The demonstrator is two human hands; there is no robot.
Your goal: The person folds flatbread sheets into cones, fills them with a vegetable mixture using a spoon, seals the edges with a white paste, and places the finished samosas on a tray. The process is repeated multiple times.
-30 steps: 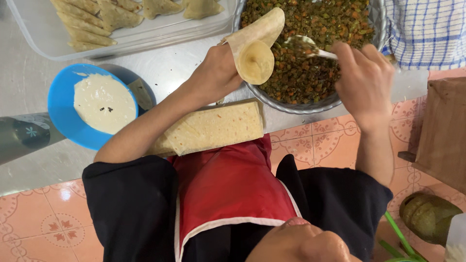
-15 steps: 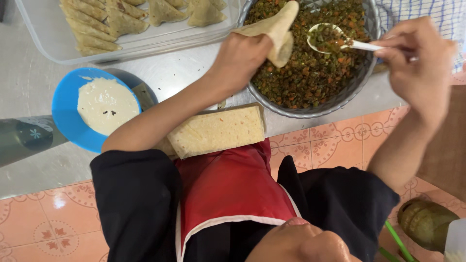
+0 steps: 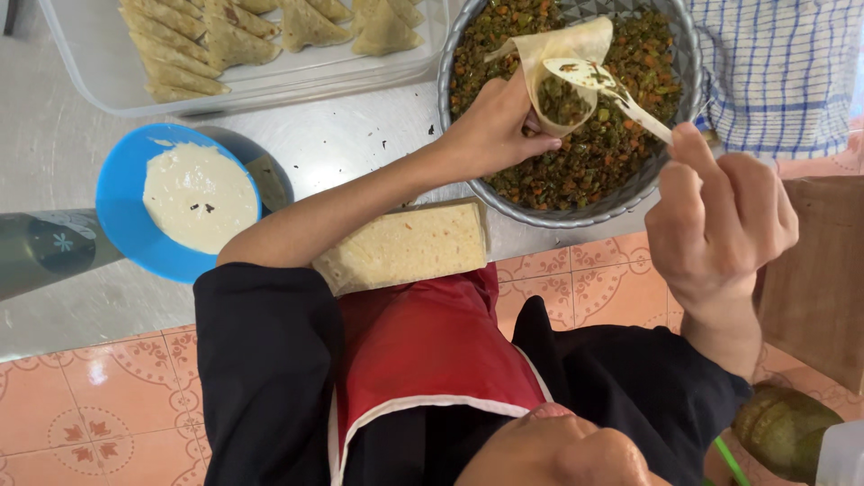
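My left hand [image 3: 490, 130] grips a thin pastry sheet folded into a cone [image 3: 562, 54], held over a metal bowl [image 3: 576, 216] full of minced vegetable filling. My right hand [image 3: 720, 225] holds a pale spoon [image 3: 621, 94] by its handle. The spoon's bowl sits at the mouth of the cone, and some filling lies inside the cone. A stack of flat rectangular pastry sheets [image 3: 405, 245] rests at the table's edge under my left forearm.
A blue bowl [image 3: 121, 225] of white paste stands at the left on the steel table [image 3: 81, 135]. A clear tray [image 3: 297, 81] with several folded triangular pastries is at the back. A blue checked cloth [image 3: 783, 72], a brown board [image 3: 819, 279] and a green vegetable [image 3: 783, 427] lie to the right.
My right hand lifted the spoon with filling out of the bowl and brought it to the cone's mouth. My left hand turned the cone's opening toward the spoon.
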